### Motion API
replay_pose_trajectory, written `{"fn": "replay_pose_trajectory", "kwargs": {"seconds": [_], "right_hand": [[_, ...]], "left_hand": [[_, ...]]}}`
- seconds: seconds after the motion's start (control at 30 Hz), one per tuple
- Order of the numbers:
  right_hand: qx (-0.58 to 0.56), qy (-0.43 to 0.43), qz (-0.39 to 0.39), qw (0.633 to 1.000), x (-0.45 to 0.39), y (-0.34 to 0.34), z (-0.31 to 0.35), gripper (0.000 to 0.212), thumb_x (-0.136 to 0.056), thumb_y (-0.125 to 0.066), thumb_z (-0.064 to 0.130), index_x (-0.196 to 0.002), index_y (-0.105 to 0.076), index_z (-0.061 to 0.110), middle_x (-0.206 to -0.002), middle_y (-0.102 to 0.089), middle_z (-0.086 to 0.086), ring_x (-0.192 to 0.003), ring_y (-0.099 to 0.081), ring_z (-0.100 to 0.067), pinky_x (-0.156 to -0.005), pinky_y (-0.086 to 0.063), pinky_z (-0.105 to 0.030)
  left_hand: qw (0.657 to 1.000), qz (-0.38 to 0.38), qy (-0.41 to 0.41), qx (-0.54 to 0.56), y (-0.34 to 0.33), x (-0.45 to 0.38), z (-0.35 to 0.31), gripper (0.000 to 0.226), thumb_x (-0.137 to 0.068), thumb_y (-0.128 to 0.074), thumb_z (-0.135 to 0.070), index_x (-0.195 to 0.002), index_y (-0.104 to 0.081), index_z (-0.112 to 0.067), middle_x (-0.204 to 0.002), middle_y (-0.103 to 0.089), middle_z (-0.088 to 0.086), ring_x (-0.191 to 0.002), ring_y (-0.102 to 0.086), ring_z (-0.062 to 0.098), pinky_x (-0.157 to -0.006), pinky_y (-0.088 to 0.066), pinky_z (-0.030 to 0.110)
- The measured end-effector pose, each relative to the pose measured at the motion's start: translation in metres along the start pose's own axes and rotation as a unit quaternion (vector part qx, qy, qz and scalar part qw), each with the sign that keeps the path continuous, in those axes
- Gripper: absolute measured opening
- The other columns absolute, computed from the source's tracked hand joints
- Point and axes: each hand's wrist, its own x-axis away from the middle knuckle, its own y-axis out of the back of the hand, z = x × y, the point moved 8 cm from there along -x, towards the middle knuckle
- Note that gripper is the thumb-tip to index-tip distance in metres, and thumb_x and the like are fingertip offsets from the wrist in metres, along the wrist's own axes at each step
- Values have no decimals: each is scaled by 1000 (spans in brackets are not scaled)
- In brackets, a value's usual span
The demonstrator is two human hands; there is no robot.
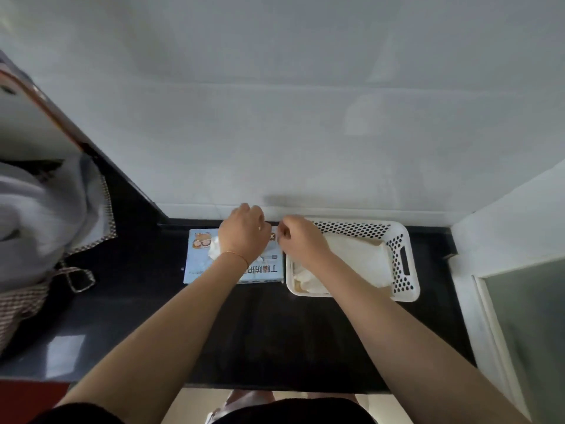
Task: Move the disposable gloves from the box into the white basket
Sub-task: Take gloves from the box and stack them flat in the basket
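Box [198, 264] flush beside basket [406, 258], touching.

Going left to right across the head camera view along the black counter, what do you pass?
Checked cloth → blue glove box → left hand → right hand → white basket with white gloves in it.

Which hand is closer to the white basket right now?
Right. The right hand hovers over the white basket at its left rim; the left hand is farther left, above the glove box.
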Motion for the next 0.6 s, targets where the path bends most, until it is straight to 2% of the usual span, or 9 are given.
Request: {"fn": "replay_pose_trajectory", "kwargs": {"seconds": [0.1, 0.17, 0.2, 0.27, 0.33, 0.43, 0.5, 0.6], "right_hand": [[-58, -9, 74, 996, -8, -34, 28, 25, -83, -71, 38, -90, -64, 15, -88, -61, 1, -78, -58, -16, -68, -47, -33], [-24, -6, 124, 992, -8, -56, 36, 37, -73, -79, 45, -91, -61, 18, -91, -54, 4, -77, -55, -15, -70, -46, -34], [5, -3, 131, 991, -8, -63, 39, 35, -74, -79, 41, -90, -59, 18, -91, -50, 4, -75, -53, -15, -69, -45, -33], [30, -1, 99, 995, -10, -64, 43, 18, -83, -73, 27, -86, -57, 19, -90, -47, 5, -75, -53, -17, -70, -43, -32], [32, -18, 63, 997, -12, -57, 44, 10, -88, -68, 22, -84, -60, 19, -90, -53, 5, -78, -57, -17, -72, -47, -33], [37, -42, 42, 998, -15, -45, 46, 12, -91, -67, 25, -85, -68, 15, -88, -61, 4, -70, -58, -14, -66, -47, -32], [49, -34, 31, 998, -15, -39, 50, 15, -94, -63, 26, -88, -71, 15, -94, -59, 3, -75, -58, -15, -67, -44, -30], [56, -13, 11, 998, -13, -33, 58, 19, -96, -58, 24, -88, -72, 12, -101, -61, -1, -85, -61, -19, -75, -48, -32]], "left_hand": [[1000, 27, 13, 5, 6, -2, 41, 21, -89, -55, -21, -107, -64, -13, -107, -56, 7, -100, -53, 25, -82, -43, 35], [997, 66, 14, 31, 2, 1, 61, 24, -89, -56, -22, -111, -63, -15, -111, -54, 6, -105, -51, 24, -88, -42, 34], [995, 80, 8, 50, 0, 3, 68, 25, -89, -57, -24, -112, -63, -16, -110, -54, 4, -106, -51, 24, -89, -42, 33], [989, 103, -3, 105, 0, 8, 79, 24, -86, -61, -27, -110, -64, -20, -107, -54, 0, -105, -51, 20, -91, -43, 32], [982, 127, -20, 141, 1, 13, 83, 27, -80, -68, -29, -107, -66, -25, -105, -53, -3, -104, -49, 15, -88, -40, 28], [982, 150, -45, 108, -1, 16, 85, 32, -78, -74, -33, -109, -67, -27, -108, -53, -3, -107, -47, 14, -86, -35, 25], [984, 137, -36, 104, 1, 15, 88, 26, -83, -68, -34, -108, -68, -26, -108, -55, -1, -106, -51, 18, -88, -43, 28], [985, 141, -34, 94, 4, 12, 89, 23, -87, -62, -38, -107, -69, -28, -109, -57, -2, -104, -56, 19, -90, -47, 33]]}}
